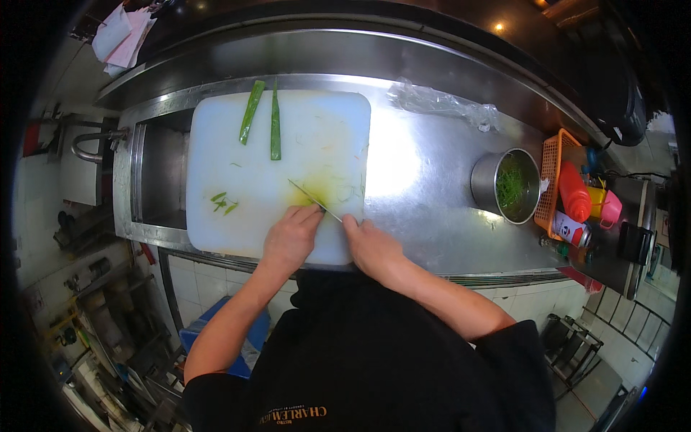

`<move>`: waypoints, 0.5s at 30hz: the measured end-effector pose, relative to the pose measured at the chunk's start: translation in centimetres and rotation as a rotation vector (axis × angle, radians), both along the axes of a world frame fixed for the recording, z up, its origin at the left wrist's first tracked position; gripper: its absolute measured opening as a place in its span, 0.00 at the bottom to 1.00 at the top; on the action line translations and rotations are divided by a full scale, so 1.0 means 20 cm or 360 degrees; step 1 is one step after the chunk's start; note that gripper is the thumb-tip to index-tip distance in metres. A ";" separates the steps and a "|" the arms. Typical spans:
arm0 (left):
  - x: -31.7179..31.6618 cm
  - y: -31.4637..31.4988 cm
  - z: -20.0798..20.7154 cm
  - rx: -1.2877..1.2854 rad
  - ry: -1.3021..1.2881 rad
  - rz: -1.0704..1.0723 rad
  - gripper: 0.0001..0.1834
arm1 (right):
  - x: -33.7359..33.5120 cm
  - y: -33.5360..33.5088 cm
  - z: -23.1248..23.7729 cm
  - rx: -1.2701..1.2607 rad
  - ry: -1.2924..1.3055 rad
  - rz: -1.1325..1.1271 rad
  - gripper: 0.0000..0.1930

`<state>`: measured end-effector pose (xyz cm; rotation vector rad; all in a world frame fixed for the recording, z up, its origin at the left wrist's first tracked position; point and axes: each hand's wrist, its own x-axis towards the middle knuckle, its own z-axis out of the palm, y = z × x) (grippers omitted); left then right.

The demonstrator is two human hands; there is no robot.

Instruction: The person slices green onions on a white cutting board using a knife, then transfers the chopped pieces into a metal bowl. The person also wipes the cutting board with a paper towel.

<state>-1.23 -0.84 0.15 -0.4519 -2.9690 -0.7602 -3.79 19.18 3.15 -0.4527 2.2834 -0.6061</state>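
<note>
My right hand (373, 247) is closed round the handle of a knife (307, 193), near the front right part of a white cutting board (252, 183). The thin blade slants up and left across the board. Close against the blade, my left hand (292, 234) presses down with curled fingers; whatever lies under them is hidden. Two long green scallion-like pieces, a left one (251, 113) and a right one (276, 122), lie at the board's far side, their ends overhanging its edge. Several small green scraps (224, 203) sit left of my left hand.
A sink (162, 173) borders the board on the left. On the steel counter (425, 223) to the right stands a metal pot (488, 181) holding thin green shreds (510, 186). Beyond it is an orange basket (549, 176) with bottles. A crumpled plastic bag (446, 104) lies at the back.
</note>
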 end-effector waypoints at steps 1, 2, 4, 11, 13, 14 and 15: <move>0.00 0.00 0.00 0.0006 -0.0002 -0.0005 0.10 | 0.00 0.00 0.00 0.0034 -0.0041 0.0018 0.10; 0.00 -0.01 0.01 0.0011 -0.0021 -0.0007 0.10 | 0.00 0.00 0.01 -0.0022 0.0014 0.0011 0.10; 0.00 -0.01 0.01 -0.0011 -0.0026 -0.0015 0.10 | 0.00 0.00 0.01 0.0037 -0.0079 0.0027 0.10; 0.00 -0.01 0.01 -0.0043 -0.0055 -0.0024 0.11 | -0.01 0.00 0.02 0.0089 -0.0110 0.0040 0.10; 0.00 -0.01 0.01 -0.0024 -0.0049 -0.0029 0.11 | -0.01 0.00 0.02 -0.0028 -0.0019 0.0018 0.09; -0.01 -0.01 0.01 -0.0018 -0.0046 -0.0022 0.11 | -0.01 0.00 0.02 -0.0088 0.0042 0.0010 0.09; -0.01 -0.01 0.00 -0.0026 -0.0034 -0.0025 0.10 | -0.02 0.00 0.02 -0.0021 -0.0038 0.0041 0.09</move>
